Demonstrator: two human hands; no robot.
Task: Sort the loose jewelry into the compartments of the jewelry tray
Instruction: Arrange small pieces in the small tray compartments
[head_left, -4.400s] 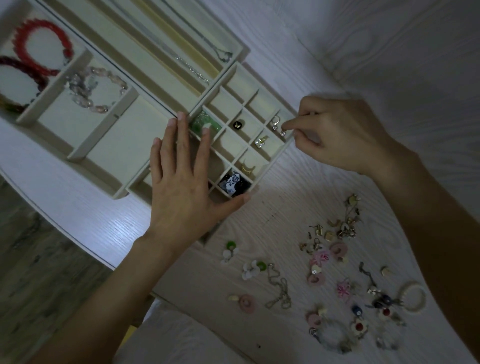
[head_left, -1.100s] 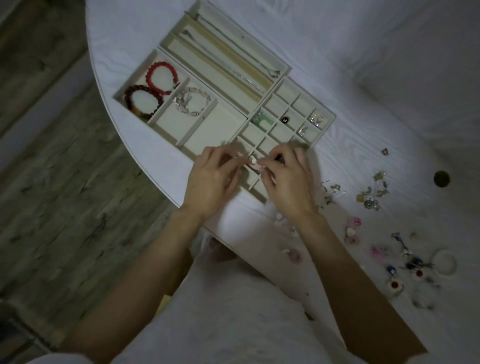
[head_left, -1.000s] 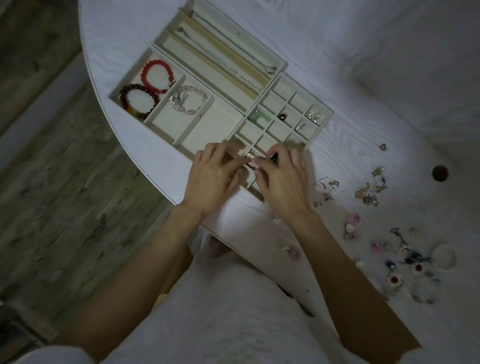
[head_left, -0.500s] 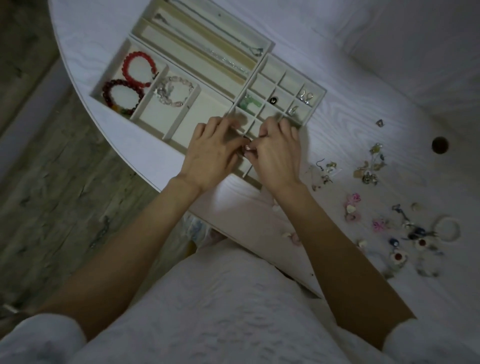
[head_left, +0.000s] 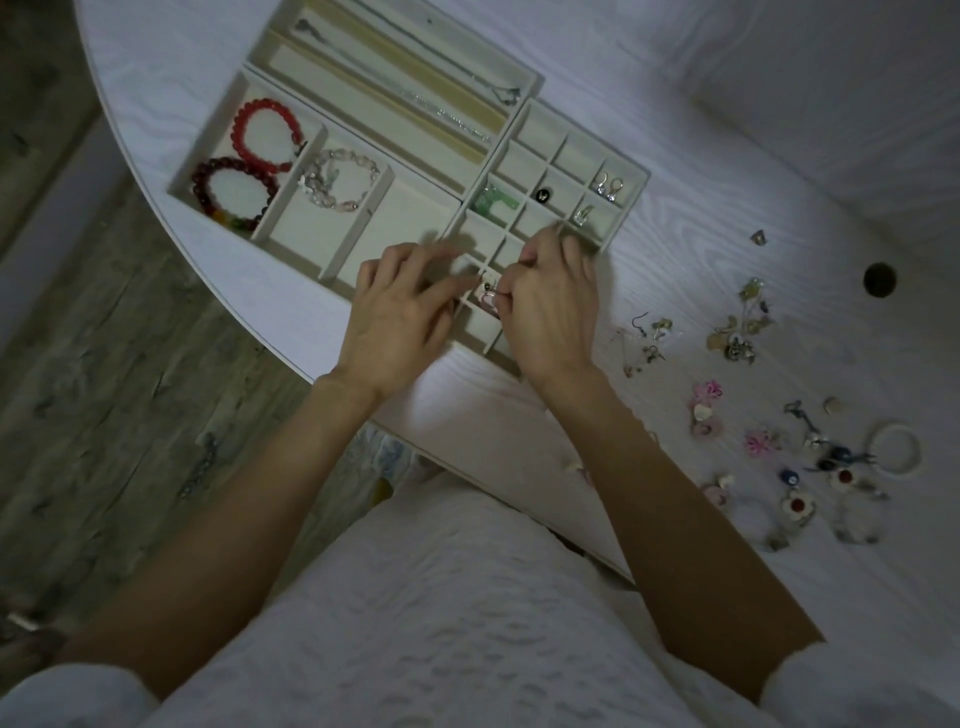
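Both hands have moved to the tray (head_left: 621, 215), frame centre. Right hand (head_left: 553, 306) pinches a small pink earring (head_left: 490, 299) over a lower small compartment; left hand (head_left: 400, 306) hovers, fingers relaxed. Placement imminent; loose jewelry (head_left: 737, 332) remains on desk (head_left: 675, 104), right.

no text, label, brand, number or sign could be read anywhere in the dim picture. the small black piece (head_left: 544, 195) in one compartment of the jewelry tray (head_left: 530, 83) bore a pale mark, too small to make out.
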